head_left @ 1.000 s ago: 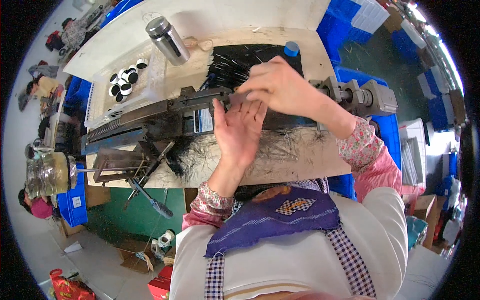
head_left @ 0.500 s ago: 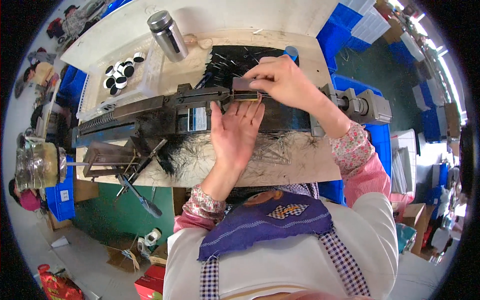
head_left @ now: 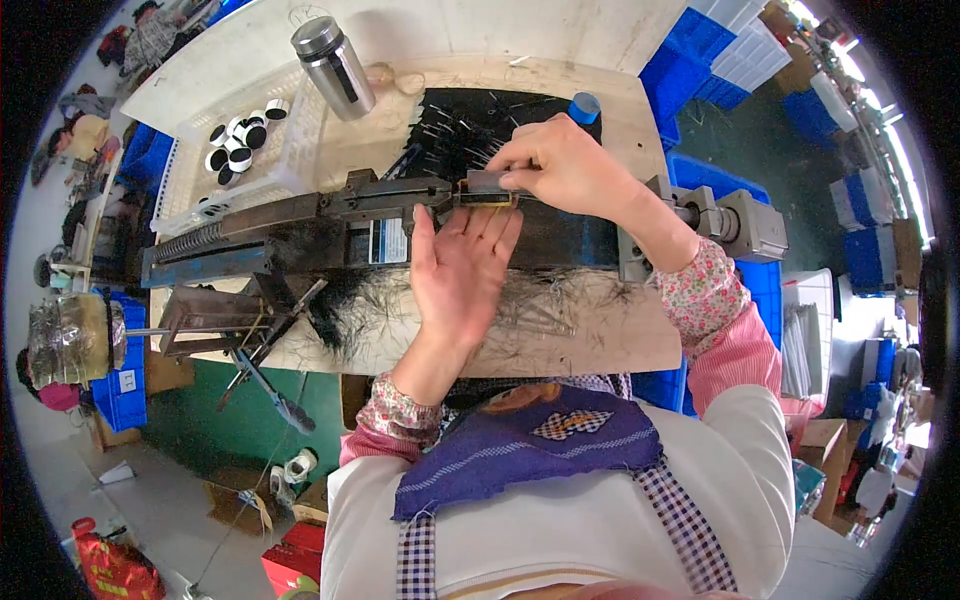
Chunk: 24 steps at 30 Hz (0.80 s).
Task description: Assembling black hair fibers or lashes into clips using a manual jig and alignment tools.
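My left hand [head_left: 460,270] lies palm up with its fingers stretched out. Its fingertips reach under a small brass-coloured frame [head_left: 494,204] in the middle of the dark metal machine [head_left: 400,205]. From the right, my right hand [head_left: 565,170] comes over the machine, thumb and fingers pinching a small dark rectangular block [head_left: 484,181]. The block sits low, right at the frame; whether it is seated inside I cannot tell. Behind it is a black mat [head_left: 440,115] strewn with thin, bristle-like pieces, and a blue round cap [head_left: 584,107] lies by the mat's right corner.
A clear plastic basket [head_left: 290,170] holds several white and black round pieces [head_left: 238,145]. Beside it stands a steel flask [head_left: 335,75]. Dark loose bristles [head_left: 340,315] litter the table's near edge. A metal cylinder [head_left: 750,225] juts out at the machine's right end, over a blue crate [head_left: 765,310].
My right hand has lowered the dark block, which stood tilted up with its broad side showing, down to the frame. My left hand has shifted slightly left and stays palm up.
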Motion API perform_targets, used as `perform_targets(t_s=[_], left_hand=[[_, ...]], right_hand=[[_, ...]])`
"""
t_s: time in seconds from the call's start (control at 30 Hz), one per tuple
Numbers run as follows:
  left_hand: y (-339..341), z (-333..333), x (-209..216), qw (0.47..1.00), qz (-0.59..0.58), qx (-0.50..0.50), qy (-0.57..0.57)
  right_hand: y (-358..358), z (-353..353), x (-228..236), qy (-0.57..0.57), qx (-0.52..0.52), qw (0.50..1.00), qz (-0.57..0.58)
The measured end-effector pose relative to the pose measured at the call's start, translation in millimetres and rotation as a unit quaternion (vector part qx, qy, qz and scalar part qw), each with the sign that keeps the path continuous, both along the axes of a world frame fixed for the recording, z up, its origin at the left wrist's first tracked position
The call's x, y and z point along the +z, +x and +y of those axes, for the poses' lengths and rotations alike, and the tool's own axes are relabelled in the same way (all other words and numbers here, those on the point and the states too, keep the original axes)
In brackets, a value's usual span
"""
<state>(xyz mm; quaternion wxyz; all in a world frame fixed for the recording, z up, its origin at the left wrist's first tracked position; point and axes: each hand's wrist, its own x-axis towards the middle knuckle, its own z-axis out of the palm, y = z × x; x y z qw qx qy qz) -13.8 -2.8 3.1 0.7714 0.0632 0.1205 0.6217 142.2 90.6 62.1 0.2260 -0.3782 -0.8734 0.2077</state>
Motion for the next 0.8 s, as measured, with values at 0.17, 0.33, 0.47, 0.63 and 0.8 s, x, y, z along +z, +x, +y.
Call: perform_targets(t_s=[0.17,0.33,0.47,0.63,0.8], left_hand=[[-2.1,0.9,1.3,1.0,0.025,-0.006,0.006],[0.7,1.0,9.6,1.0,0.031,0.007,-0.003],[-1.7,3.4,6.0,0.999,0.036,0.0,-0.003],[-2.1,1.1,2.0,0.999,0.037,-0.013,0.009],[-2.7,-3.2,-0.2,0.997,0.074,0.021,0.014]], right_hand=[[-5.8,3.4,-6.1,0.096,0.041,0.995,0.003],[-5.4,0.8,2.6,0.039,0.009,0.996,-0.078],[-6.3,0.2,3.4,0.015,-0.008,0.997,-0.078],[-1.7,-0.5,-2.1,0.052,0.006,0.997,-0.063],[-2.3,-15.9,20.7,0.061,-0.053,0.997,0.0]])
